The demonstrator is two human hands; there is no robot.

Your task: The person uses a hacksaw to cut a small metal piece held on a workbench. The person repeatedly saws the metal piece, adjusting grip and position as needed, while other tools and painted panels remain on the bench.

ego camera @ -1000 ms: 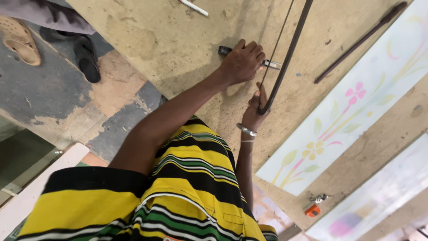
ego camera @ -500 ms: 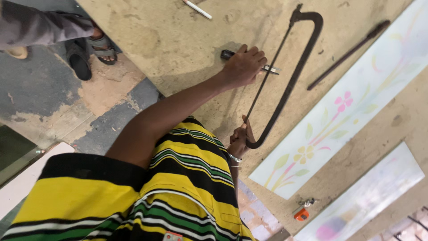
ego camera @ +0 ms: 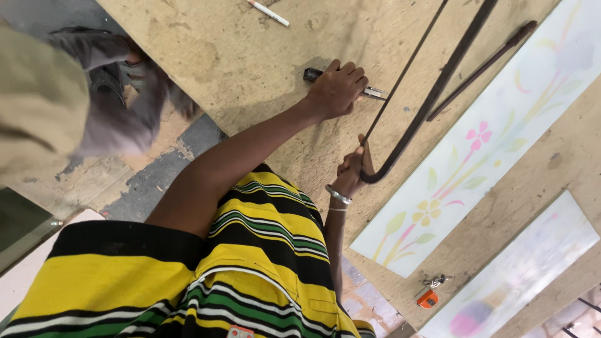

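My left hand (ego camera: 338, 87) is stretched out on a tan wooden board (ego camera: 250, 69) and presses down a small dark bar with a metal end (ego camera: 374, 94). My right hand (ego camera: 352, 170), with bangles on the wrist, grips the handle of a dark hacksaw (ego camera: 432, 103). The saw's frame and thin blade run up and to the right, out of the top of the view. The blade passes right beside the bar's metal end, close to my left fingers. My yellow, green and black striped shirt fills the bottom of the view.
A white marker (ego camera: 269, 12) lies at the board's far end. A dark metal rod (ego camera: 488, 62) lies beside a white panel printed with flowers (ego camera: 476, 156). A second panel (ego camera: 519, 275) and a small orange object (ego camera: 427, 298) lie lower right. Another person in grey (ego camera: 106, 100) stands at left.
The hacksaw has slid along the bar, away from me, its far end now out of view. The person at left has stepped closer. My left hand still holds the bar down.
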